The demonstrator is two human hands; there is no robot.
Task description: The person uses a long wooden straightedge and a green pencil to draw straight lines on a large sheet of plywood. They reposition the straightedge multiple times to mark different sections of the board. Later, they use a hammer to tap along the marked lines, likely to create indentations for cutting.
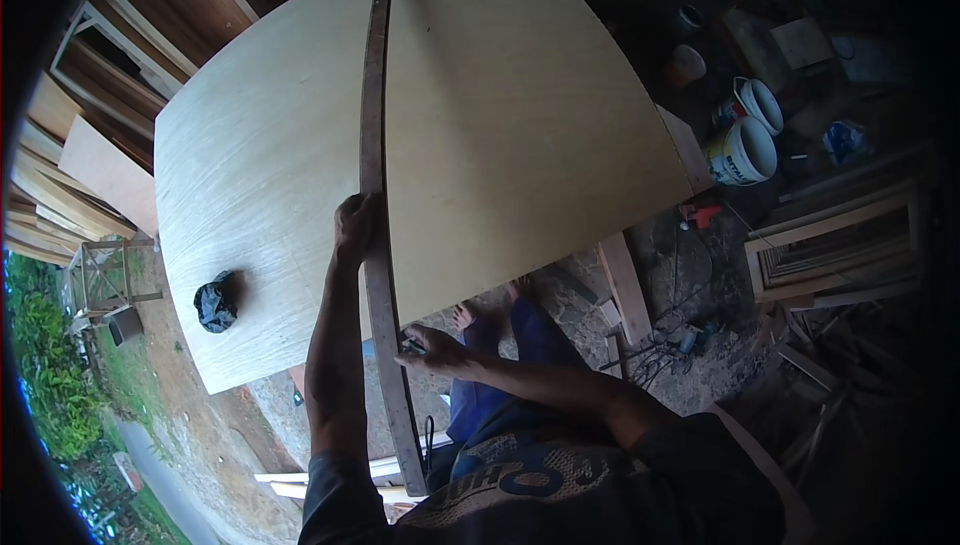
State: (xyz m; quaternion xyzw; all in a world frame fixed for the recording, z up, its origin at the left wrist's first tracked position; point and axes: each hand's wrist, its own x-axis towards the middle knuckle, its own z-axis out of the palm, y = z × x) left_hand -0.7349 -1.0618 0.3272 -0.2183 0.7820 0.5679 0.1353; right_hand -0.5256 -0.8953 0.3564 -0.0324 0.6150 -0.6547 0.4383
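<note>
A large pale plywood sheet [517, 140] lies before me, with a long narrow brown batten [373, 117] across it. The batten's near end reaches past the sheet's front edge to my body. My left hand [354, 226] grips the batten's left edge partway along, its arm stretched forward. By the sheet's near edge, my right hand [436, 352] pinches a small slim marking tool [413, 346] close against the batten's right side. Its tip is too small to make out. A crumpled black plastic bag [216, 303] rests on the left part of the sheet.
White buckets [742, 153] stand beyond the sheet's right edge. Wooden frames [832, 245] are stacked at the right. Timber offcuts [626, 290] and dark cables [660, 365] lie on the floor. Boards [109, 170] lean at the left, near a slatted wooden stand [105, 275].
</note>
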